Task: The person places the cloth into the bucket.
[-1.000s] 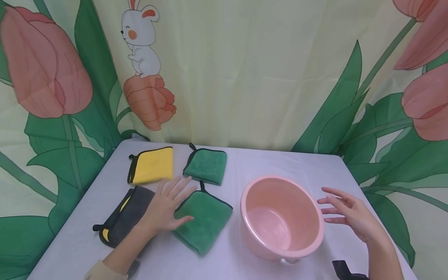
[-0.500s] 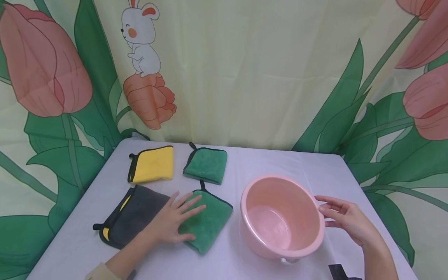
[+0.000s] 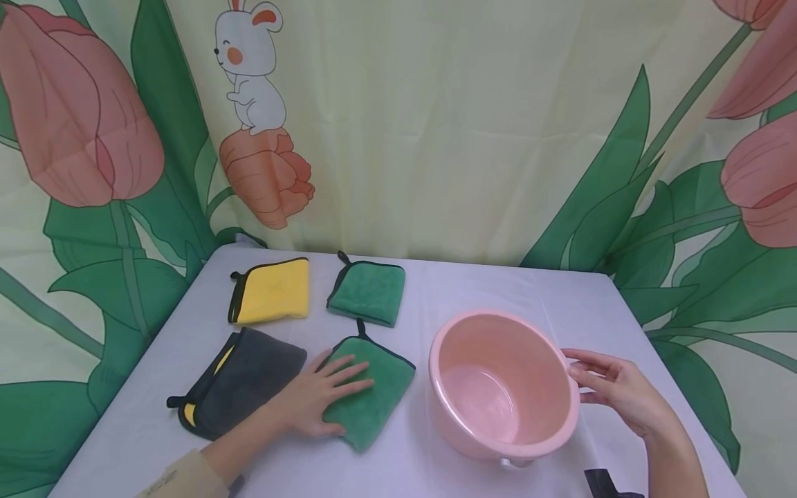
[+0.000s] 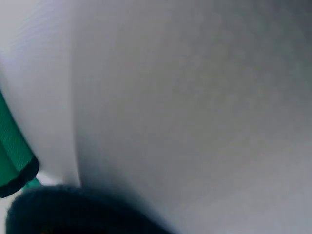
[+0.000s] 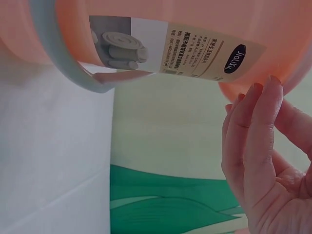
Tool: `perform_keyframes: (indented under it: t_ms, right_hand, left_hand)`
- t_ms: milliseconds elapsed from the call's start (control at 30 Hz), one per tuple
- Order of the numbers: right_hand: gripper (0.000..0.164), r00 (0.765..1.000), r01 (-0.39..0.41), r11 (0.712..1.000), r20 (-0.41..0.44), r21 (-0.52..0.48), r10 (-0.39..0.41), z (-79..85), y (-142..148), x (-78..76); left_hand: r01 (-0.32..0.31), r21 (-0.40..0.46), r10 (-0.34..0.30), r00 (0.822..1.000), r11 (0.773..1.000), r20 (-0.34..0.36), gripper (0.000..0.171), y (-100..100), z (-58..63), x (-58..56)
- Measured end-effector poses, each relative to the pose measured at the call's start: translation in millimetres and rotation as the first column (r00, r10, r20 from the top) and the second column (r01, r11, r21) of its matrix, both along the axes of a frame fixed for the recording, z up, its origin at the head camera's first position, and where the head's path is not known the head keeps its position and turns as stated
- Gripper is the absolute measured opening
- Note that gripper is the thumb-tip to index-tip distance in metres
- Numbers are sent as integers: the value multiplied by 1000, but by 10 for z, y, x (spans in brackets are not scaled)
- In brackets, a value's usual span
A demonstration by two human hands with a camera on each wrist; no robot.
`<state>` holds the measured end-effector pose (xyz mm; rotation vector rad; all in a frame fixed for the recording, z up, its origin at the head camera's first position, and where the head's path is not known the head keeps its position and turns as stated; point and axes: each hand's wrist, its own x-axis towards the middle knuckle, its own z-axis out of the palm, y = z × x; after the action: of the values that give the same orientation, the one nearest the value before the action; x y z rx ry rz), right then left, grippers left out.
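Note:
My left hand point(image 3: 314, 401) lies with spread fingers over the near green cloth point(image 3: 380, 387), a folded towel with black trim and a hanging loop. Its fingertips rest on the cloth's surface. The left wrist view holds only a strip of green cloth point(image 4: 14, 151) with a black edge and a blurred pale surface. My right hand point(image 3: 623, 391) is at the right side of a pink bucket point(image 3: 463, 443). In the right wrist view its lightly bent fingertips touch the bucket's outer wall point(image 5: 195, 12), just beside a printed label point(image 5: 200, 51).
A dark grey cloth point(image 3: 249, 387) with yellow showing at its edge lies left of my left hand. Behind are a folded yellow cloth point(image 3: 274, 294) and a second green cloth point(image 3: 367, 294). A printed curtain point(image 3: 436, 138) hangs behind the white table point(image 3: 498, 283).
My left hand has moved right and down from above the grey and green cloths onto the near green cloth. My right hand has moved left to the bucket's rim.

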<state>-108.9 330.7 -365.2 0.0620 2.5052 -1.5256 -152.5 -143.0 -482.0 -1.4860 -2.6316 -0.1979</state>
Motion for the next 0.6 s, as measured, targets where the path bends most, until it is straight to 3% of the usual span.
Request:
perform_keyframes:
  t_ms: [300, 600]
  right_hand:
    - [49, 1000, -2, 1000, -11, -13, 2, -2, -2, 2]
    - [45, 1000, -10, 1000, -22, -23, 9, -9, 3, 10]
  left_hand:
    - [59, -47, -57, 997, 997, 46, 69, 54, -42, -46]
    - [135, -81, -142, 985, 988, -99, 62, 101, -70, -107]
